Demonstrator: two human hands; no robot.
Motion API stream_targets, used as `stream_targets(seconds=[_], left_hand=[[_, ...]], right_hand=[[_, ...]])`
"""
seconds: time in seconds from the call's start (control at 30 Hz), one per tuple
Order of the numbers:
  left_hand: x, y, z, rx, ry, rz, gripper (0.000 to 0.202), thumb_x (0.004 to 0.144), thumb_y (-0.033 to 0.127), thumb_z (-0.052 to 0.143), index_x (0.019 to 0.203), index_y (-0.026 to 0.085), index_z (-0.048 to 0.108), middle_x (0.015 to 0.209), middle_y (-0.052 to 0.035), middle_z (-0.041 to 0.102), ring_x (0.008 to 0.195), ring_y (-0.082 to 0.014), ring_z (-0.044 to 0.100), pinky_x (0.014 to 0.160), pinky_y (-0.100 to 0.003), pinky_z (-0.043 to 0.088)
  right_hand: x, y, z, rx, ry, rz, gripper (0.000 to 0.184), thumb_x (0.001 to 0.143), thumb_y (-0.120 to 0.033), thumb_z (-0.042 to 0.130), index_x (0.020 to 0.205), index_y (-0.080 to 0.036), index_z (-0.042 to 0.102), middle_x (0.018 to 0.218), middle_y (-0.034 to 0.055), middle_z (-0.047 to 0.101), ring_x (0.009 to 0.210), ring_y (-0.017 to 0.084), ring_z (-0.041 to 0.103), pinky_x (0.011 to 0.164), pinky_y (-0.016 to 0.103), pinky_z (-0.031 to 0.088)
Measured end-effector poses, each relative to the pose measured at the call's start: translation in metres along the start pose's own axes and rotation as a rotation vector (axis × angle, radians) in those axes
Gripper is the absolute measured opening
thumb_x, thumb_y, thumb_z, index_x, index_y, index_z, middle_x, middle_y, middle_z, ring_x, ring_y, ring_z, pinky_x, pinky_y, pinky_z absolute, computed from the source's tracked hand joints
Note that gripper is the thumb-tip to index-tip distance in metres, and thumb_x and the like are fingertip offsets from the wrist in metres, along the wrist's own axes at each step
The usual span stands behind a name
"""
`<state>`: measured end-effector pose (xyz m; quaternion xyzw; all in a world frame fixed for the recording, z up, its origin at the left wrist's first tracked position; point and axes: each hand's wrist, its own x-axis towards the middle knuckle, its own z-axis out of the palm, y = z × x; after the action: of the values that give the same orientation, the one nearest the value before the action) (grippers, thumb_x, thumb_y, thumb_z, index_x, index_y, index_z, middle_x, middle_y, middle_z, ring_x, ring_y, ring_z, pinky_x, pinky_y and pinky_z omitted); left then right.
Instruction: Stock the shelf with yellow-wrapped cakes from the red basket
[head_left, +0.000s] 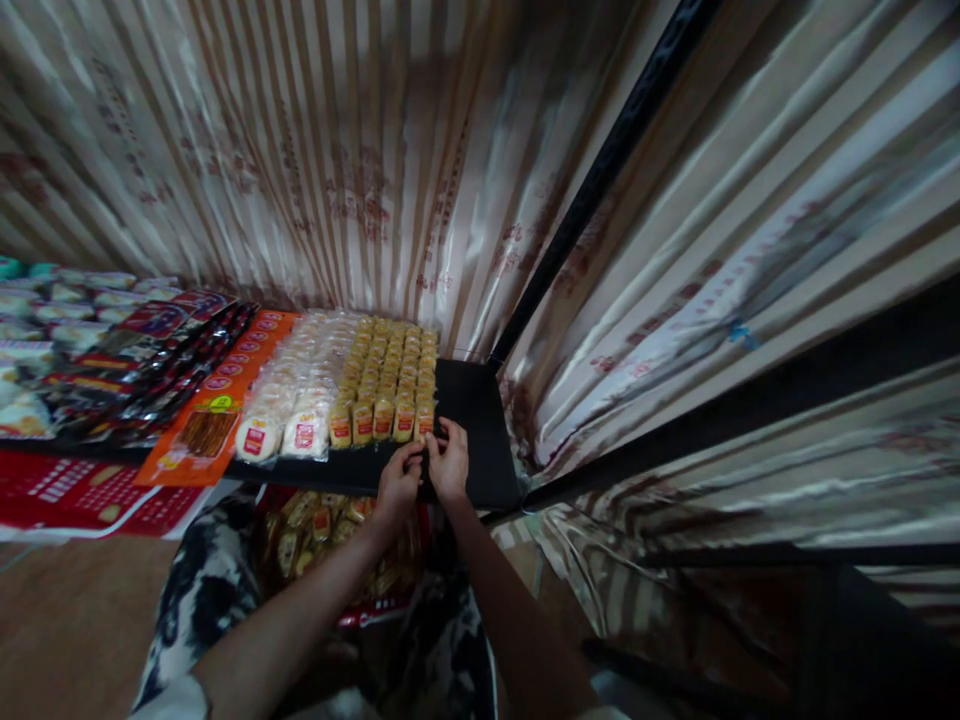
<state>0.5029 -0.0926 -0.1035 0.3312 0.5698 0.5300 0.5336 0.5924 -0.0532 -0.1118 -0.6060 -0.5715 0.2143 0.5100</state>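
Note:
Small packaged yellow cakes with red labels stand in several close rows at the right part of a black shelf. My right hand is at the front of the rightmost row, its thumb and bent fingers closed at the lower edge of the front pack. Just left of it, my left hand reaches to the same spot with loosely bent fingers, thumb and forefinger apart. Its fingertips are close to the pack; contact is hard to make out. Below the shelf edge, a red basket of similar wrapped cakes sits between my legs, partly behind my left forearm.
Left of the cakes are rows of white wrapped rounds, an orange snack bag and dark glossy packets. The black shelf ends at the right by a dark metal post. Striped printed sheeting hangs behind.

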Motion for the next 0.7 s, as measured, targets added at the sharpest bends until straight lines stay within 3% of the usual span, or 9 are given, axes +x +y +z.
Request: stream_targets(seconds=[0.1,0.2,0.4,0.57,0.7], left_hand=[[-0.013,-0.001,-0.015,0.062,-0.013,-0.01,0.024,0.067,0.015,0.054,0.087,0.013,0.068,0.076,-0.0057,0.068,0.065,-0.0128,0.061,0.051,-0.018,0.044],[-0.027,-0.005,-0.034,0.061,-0.018,-0.025,0.021,0.068,0.02,0.052,0.083,0.015,0.066,0.066,-0.0018,0.065,0.055,-0.0114,0.058,0.052,-0.019,0.043],[-0.051,-0.025,-0.075,0.221,0.011,0.051,0.015,0.069,0.018,0.048,0.067,0.018,0.064,0.068,-0.0009,0.065,0.067,-0.0146,0.06,0.068,-0.023,0.046],[-0.057,-0.056,-0.102,0.368,0.045,-0.126,0.017,0.071,0.013,0.049,0.067,0.018,0.064,0.066,-0.001,0.066,0.068,-0.0165,0.06,0.07,-0.025,0.046],[-0.058,-0.066,-0.107,0.499,-0.055,-0.205,0.021,0.068,0.004,0.051,0.066,0.018,0.066,0.073,-0.0033,0.069,0.076,-0.0168,0.062,0.075,-0.024,0.044]], right_hand=[[-0.018,-0.01,-0.008,0.01,0.053,-0.046,0.03,0.086,-0.033,0.046,0.107,-0.015,0.058,0.107,0.0125,0.058,0.094,0.018,0.059,0.074,0.031,0.055],[-0.042,-0.02,-0.014,0.042,0.067,-0.067,0.029,0.089,-0.033,0.042,0.103,-0.015,0.059,0.101,0.0114,0.062,0.088,0.017,0.061,0.073,0.029,0.053],[-0.096,-0.028,-0.016,0.097,-0.123,0.051,0.027,0.089,-0.034,0.042,0.104,-0.017,0.057,0.088,0.0068,0.07,0.081,0.016,0.067,0.076,0.028,0.053],[-0.125,-0.017,-0.01,-0.026,-0.288,0.041,0.027,0.091,-0.033,0.039,0.099,-0.019,0.06,0.083,0.0051,0.071,0.077,0.017,0.068,0.075,0.028,0.052],[-0.134,-0.002,-0.007,-0.198,-0.408,0.12,0.024,0.089,-0.023,0.041,0.096,-0.019,0.064,0.091,0.006,0.072,0.086,0.019,0.068,0.08,0.029,0.051]])
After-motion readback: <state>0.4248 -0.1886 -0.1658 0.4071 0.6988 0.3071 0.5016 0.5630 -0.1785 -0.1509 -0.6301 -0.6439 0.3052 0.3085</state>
